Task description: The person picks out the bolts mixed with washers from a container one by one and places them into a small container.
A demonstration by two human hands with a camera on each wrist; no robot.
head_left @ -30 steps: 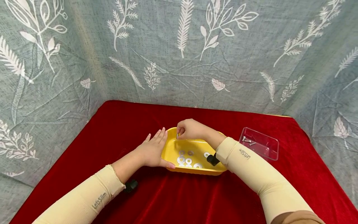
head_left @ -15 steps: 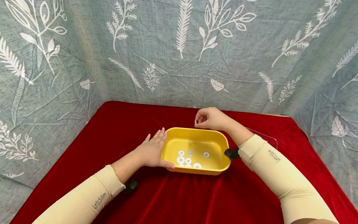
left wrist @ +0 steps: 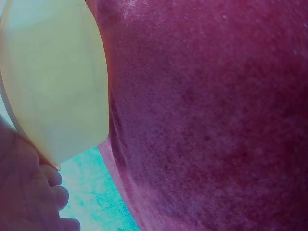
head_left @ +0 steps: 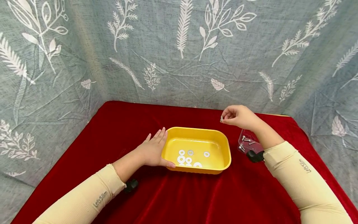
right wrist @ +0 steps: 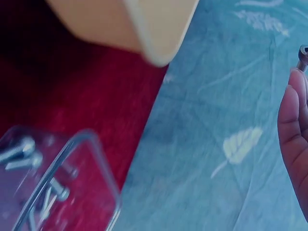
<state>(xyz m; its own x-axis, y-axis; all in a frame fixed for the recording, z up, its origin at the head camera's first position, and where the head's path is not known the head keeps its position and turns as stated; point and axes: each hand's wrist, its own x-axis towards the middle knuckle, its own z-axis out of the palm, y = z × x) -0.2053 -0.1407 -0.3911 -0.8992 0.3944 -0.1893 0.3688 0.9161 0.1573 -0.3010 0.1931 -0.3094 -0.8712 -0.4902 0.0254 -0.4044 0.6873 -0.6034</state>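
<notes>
In the head view, my left hand [head_left: 153, 150] rests against the left end of a yellow plastic bin [head_left: 201, 129], its fingers straight and its thumb along the front rim. Several flat metal washers [head_left: 181, 159] lie on the bin floor. Beyond the bin's far right corner, my right hand [head_left: 241, 116] is raised and pinches a small metal bolt [head_left: 221, 119] between thumb and fingertips. The bolt's [right wrist: 302, 57] round head shows at the edge of the right wrist view. The left wrist view has the bin's wall [left wrist: 57, 82] beside the left hand's [left wrist: 29, 187] fingers.
A clear plastic tray [head_left: 240, 137] with several bolts [head_left: 246, 139] stands right of the bin, partly hidden by the right forearm. Red velvet cloth [head_left: 134, 124] covers the table. A grey-blue leaf-patterned curtain [head_left: 167, 77] hangs behind and at both sides.
My right hand has gone from inside the bin's far left corner up and to the right, past the bin, with the bolt still pinched. The left hand stays in place.
</notes>
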